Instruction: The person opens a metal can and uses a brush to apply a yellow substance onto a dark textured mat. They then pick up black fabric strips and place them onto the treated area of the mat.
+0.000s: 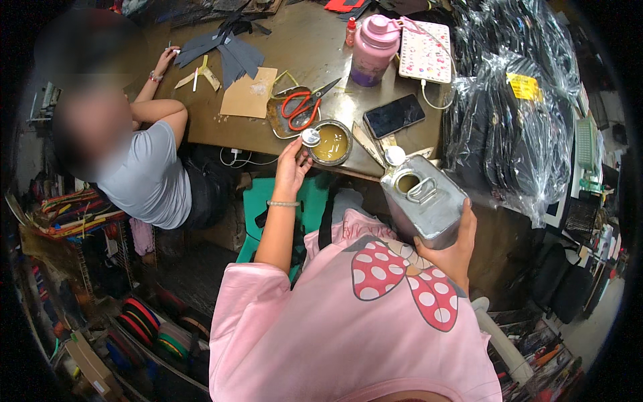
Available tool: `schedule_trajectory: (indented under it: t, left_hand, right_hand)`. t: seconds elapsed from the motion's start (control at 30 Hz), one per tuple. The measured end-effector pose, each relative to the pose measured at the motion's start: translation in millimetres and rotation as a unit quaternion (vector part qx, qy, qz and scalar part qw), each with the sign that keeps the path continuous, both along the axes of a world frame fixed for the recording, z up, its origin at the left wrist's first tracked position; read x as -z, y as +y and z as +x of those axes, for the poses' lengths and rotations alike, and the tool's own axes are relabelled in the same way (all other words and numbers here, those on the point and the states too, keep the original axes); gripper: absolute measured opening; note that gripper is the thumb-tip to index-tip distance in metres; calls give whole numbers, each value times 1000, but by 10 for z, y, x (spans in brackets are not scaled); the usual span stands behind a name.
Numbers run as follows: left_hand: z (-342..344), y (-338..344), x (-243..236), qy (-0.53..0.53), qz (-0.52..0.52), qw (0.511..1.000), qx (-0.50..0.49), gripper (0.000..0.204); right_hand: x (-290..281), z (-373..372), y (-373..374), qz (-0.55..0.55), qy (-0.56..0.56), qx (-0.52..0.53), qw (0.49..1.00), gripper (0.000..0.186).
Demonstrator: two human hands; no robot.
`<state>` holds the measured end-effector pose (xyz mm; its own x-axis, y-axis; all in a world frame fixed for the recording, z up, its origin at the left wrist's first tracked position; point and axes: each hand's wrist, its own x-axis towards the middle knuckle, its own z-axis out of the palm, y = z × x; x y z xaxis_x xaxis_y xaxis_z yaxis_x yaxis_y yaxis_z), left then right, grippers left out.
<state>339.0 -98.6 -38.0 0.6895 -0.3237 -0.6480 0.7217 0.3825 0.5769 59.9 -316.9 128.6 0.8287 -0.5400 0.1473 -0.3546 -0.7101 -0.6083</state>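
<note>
My right hand (454, 249) wraps round the side of a rectangular metal can (439, 213), held tilted at the table's front edge. The can's round mouth is uncovered, and a wire handle lies across its top. A white round cap (394, 156) sits at the can's far corner; whether it touches the can I cannot tell. My left hand (292, 169) pinches a small white round cap-like piece (311, 137) at the left rim of a round tin (327, 161). Yellowish liquid (331, 143) with pale streaks fills part of that tin.
Red-handled scissors (299, 111) lie beyond the tin, with a black phone (394, 115) to its right. A pink tumbler (374, 50) stands behind. Plastic-wrapped dark pieces (499, 134) are stacked at right. Another person (151, 167) sits at left, one arm on the table (201, 130).
</note>
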Motion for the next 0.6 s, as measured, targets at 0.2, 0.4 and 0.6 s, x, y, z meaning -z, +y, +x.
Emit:
schedule_trajectory:
  t: [0.2, 0.4, 0.6]
  left_hand:
    - [-79, 34, 12, 23, -43, 998, -46, 23]
    - [-153, 25, 81, -3, -46, 998, -34, 25]
    - [-486, -113, 46, -42, -65, 996, 49, 18]
  right_hand:
    - [52, -184, -9, -15, -19, 7, 1000, 114]
    - [45, -107, -6, -38, 2, -6, 999, 113]
    - [-56, 183, -21, -38, 50, -41, 997, 111]
